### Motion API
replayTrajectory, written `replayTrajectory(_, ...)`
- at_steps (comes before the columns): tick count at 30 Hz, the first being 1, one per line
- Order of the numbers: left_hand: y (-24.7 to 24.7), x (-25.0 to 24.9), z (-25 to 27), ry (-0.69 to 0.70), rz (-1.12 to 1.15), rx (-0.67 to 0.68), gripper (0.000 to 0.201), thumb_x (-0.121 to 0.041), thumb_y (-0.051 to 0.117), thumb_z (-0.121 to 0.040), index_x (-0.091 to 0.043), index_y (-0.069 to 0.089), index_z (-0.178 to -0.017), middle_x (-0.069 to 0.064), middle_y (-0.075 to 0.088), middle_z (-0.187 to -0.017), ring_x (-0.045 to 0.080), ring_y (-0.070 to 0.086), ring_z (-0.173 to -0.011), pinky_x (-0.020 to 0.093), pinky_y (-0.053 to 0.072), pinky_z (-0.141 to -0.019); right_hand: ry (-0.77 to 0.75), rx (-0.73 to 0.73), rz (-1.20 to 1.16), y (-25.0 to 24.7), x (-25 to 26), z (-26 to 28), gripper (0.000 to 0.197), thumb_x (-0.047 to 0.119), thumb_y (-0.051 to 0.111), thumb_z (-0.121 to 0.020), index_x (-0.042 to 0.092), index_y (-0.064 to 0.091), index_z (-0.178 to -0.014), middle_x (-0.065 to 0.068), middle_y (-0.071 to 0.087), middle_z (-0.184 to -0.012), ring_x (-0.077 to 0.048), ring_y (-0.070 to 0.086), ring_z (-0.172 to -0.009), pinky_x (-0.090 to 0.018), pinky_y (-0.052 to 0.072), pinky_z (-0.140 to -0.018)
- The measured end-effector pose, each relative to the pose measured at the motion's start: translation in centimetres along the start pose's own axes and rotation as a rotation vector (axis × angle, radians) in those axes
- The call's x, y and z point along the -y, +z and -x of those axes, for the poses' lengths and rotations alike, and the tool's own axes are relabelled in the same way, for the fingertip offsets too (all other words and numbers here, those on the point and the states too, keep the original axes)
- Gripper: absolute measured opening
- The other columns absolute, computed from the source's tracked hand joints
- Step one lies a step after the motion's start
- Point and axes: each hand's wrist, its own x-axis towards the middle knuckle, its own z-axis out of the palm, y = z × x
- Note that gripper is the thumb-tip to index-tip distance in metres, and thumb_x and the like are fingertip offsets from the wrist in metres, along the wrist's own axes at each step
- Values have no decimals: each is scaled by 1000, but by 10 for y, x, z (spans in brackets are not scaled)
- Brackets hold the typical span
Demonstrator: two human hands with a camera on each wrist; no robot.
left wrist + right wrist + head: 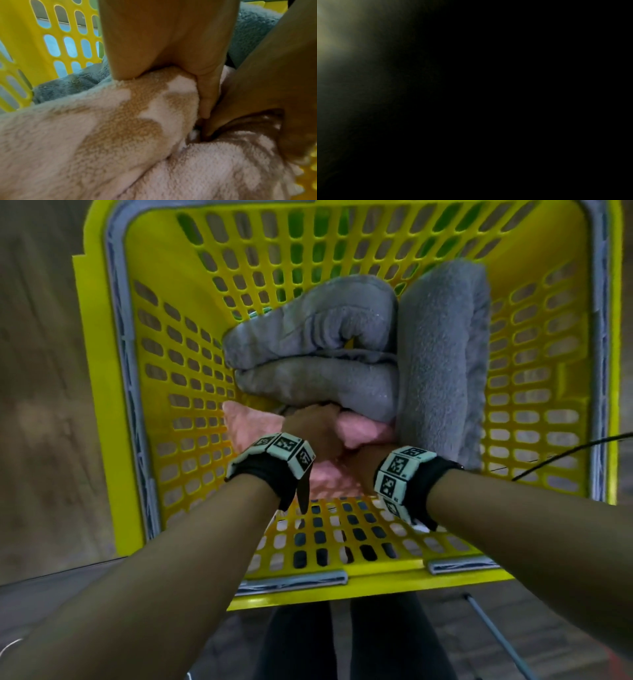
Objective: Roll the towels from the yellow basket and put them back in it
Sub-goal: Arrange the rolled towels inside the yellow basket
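Observation:
The yellow basket [102,405] fills the head view, its perforated wall [22,54] also showing in the left wrist view. Two rolled grey towels lie inside: one [315,347] across the middle, one [442,364] lengthwise at the right. In front of them sits a pink towel [246,422] [102,135]. My left hand [310,424] [168,40] grips its top, thumb pressed down its side. My right hand [368,460] [274,88] arches over the towel's right part, a finger dug into its fold. The right wrist view is dark.
The basket stands on a wooden floor [41,371]. A black cable [565,453] crosses its right wall. Something green [322,237] shows through the far wall. My legs in dark trousers [359,642] and a thin grey rod [496,635] are below the near rim.

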Motion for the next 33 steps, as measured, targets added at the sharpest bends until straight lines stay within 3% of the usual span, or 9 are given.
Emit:
replayTrajectory(3, -1, 4, 4, 7, 8, 16, 69, -37, 73, -69, -16, 49, -131, 12, 57, -131, 33, 54, -119, 44, 40, -103, -89, -55, 171, 5, 0, -5, 51, 34, 26, -105, 15, 21, -152, -8, 19, -160, -25, 17, -146, -33, 5, -117)
replayTrajectory(6, -4, 4, 9, -16, 41, 56, 77, -38, 70, -74, -11, 36, -137, 19, 52, -134, 39, 50, -121, 45, 37, -104, -133, -67, 238, 5, 6, -3, 48, 36, 31, -103, 14, 35, -146, -12, 37, -151, -29, 36, -137, -41, 22, -116)
replayTrajectory(8, -12, 3, 16, -23, 87, 81, 73, -35, 67, -77, -10, 31, -136, 21, 50, -134, 41, 49, -121, 45, 38, -102, -168, -54, 229, -5, 11, 13, 39, 40, 50, -95, 20, 57, -128, -7, 62, -127, -26, 59, -114, -39, 43, -102)
replayTrajectory(10, -28, 0, 24, -8, 93, 117, 69, -38, 65, -75, -12, 34, -131, 18, 51, -133, 38, 49, -120, 43, 40, -99, -213, -106, 166, -16, 17, 31, 33, 44, 57, -88, 22, 66, -111, -1, 69, -108, -23, 65, -98, -33, 51, -87)
replayTrajectory(16, -88, -15, 57, 19, 30, 221, 44, -35, 63, -81, -17, 50, -119, 9, 58, -121, 27, 55, -106, 27, 40, -77, -360, -139, 62, -54, 46, 97, 29, 27, 57, -87, 17, 63, -113, -5, 67, -110, -26, 64, -101, -28, 45, -75)
replayTrajectory(23, -146, -53, 96, 30, -134, 274, 50, -39, 55, -88, -17, 43, -131, 12, 54, -129, 29, 53, -113, 33, 43, -90, -427, -171, -44, -93, 54, 165, 45, 27, 65, -77, 22, 58, -122, -4, 65, -113, -26, 61, -101, -24, 40, -71)
replayTrajectory(27, -174, -73, 117, -14, -235, 330, 53, -46, 59, -83, -22, 43, -129, 6, 55, -124, 25, 52, -107, 33, 42, -85, -447, -177, -68, -105, 51, 194, 54, 26, 64, -77, 27, 51, -130, -5, 63, -117, -29, 59, -106, -28, 44, -81)
replayTrajectory(30, -189, -84, 132, -41, -241, 347, 53, -46, 61, -81, -23, 44, -126, 2, 55, -123, 22, 52, -110, 35, 44, -89, -447, -168, -58, -109, 50, 211, 48, 24, 62, -75, 24, 56, -122, -5, 65, -107, -29, 59, -98, -26, 41, -76)
replayTrajectory(33, -194, -103, 141, -33, -240, 344, 48, -41, 60, -84, -19, 46, -123, -2, 51, -112, 20, 51, -104, 29, 40, -76, -412, -119, -53, -116, 42, 231, 36, 24, 61, -73, 22, 59, -109, -1, 60, -86, -24, 55, -81, -27, 42, -72)
